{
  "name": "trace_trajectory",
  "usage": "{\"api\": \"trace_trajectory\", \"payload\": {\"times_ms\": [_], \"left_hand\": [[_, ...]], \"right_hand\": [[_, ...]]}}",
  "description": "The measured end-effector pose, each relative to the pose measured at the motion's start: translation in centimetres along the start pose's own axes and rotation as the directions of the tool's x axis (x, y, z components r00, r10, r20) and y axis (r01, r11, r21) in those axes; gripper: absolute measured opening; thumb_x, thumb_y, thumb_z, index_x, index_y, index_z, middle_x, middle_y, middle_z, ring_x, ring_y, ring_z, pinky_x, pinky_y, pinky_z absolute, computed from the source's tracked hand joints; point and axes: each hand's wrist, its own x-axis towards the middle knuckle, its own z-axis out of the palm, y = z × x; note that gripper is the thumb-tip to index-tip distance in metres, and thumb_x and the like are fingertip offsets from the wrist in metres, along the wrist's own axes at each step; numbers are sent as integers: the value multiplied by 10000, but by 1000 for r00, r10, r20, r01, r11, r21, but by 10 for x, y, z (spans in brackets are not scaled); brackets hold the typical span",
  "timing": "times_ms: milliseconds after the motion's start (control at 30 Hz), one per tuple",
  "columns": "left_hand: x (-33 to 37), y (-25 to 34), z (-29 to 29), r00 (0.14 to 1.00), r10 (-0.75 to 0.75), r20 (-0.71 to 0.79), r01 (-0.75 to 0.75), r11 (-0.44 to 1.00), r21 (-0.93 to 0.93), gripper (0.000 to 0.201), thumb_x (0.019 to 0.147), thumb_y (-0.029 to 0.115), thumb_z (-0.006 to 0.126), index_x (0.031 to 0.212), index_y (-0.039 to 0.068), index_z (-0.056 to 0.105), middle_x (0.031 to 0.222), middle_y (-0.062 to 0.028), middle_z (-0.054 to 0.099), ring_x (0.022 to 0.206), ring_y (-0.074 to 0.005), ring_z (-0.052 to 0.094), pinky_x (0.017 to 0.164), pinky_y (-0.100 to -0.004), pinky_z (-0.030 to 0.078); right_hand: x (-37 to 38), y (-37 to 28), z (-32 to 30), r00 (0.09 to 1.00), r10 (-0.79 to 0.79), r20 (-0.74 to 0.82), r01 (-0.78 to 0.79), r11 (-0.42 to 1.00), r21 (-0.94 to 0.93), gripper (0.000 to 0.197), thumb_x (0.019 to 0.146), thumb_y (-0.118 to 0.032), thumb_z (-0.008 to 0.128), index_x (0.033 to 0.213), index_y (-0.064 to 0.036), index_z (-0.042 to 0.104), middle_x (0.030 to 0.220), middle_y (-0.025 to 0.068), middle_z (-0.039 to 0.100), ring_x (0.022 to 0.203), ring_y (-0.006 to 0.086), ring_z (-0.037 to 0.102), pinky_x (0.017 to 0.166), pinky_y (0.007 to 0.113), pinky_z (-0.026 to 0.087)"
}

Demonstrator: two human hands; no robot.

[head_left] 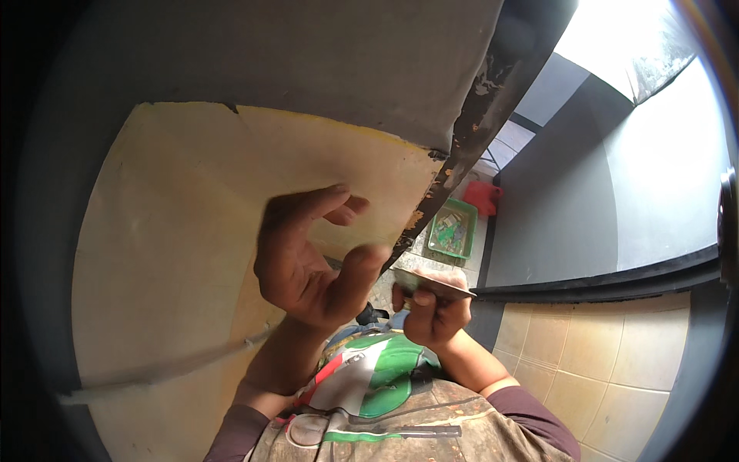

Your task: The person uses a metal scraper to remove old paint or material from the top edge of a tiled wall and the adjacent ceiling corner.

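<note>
My left hand [304, 266] is raised in front of the cream patch of wall [177, 208], its thumb and fingers bent but apart, with nothing visible between them. A little lower and to the right, my right hand [435, 319] is closed around a thin flat scraper [435, 283]. The scraper's blade lies nearly edge-on to the view, so most of its face and any handle are hidden. Just beyond both hands runs a dark door frame [439, 185] with chipped, flaking paint. Grey paint [308, 61] borders the cream patch above.
A green basin [453, 229] with small items in it stands on the floor past the frame, beside a red container [482, 199]. Grey wall panels [570, 200] rise to the right, above cream tiles [593, 346]. A thin ridge [177, 375] crosses the lower left wall.
</note>
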Motion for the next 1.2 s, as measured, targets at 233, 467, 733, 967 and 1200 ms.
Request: {"api": "trace_trajectory", "payload": {"times_ms": [233, 467, 733, 967, 1200], "left_hand": [[43, 4, 28, 940, 339, 28, -329, 885, 329, 381, 774, -5, 910, 1122, 21, 756, 1037, -90, 732, 902, -241, 680, 743, -348, 548], [41, 6, 42, 939, 342, -37, -301, 868, 395, 233, 832, -24, 843, 1036, 33, 745, 972, -63, 706, 877, -220, 662, 736, -339, 529], [33, -12, 53, 939, 313, -140, -212, 852, 478, 157, 1072, 164, 566, 1132, 22, 535, 998, -88, 570, 861, -187, 593, 762, -345, 501], [38, -9, 33, 816, -35, -577, 9, 999, -48, 128, 1102, 151, 517, 1163, 41, 493, 1038, -104, 619, 857, -198, 611, 806, -338, 510], [-7, -25, -57, 896, -267, -355, 340, 926, 161, 162, 1016, -33, 609, 1165, 26, 626, 970, -98, 743, 897, -163, 702, 751, -315, 548]], "right_hand": [[-17, 1, -52, 1000, 19, -3, -19, 999, 44, 153, 1084, -51, 554, 1180, 52, 494, 869, 170, 675, 587, 172, 647, 487, 324, 519], [-13, 7, -86, 998, 58, -15, -58, 998, 2, 197, 1088, -90, 577, 1191, 58, 498, 859, 149, 650, 554, 179, 629, 453, 338, 521], [0, 19, -101, 996, 87, 36, -88, 995, 39, 215, 1099, -129, 580, 1210, 41, 508, 809, 140, 650, 548, 177, 625, 467, 328, 512], [18, 16, -105, 991, 103, 86, -98, 993, -59, 322, 1125, -301, 549, 1077, 3, 451, 662, 118, 613, 490, 147, 574, 447, 277, 453], [46, -10, -120, 937, 159, 311, -120, 983, -140, 188, 1088, -40, 541, 1241, 67, 530, 880, 173, 704, 568, 149, 651, 477, 280, 508]]}}
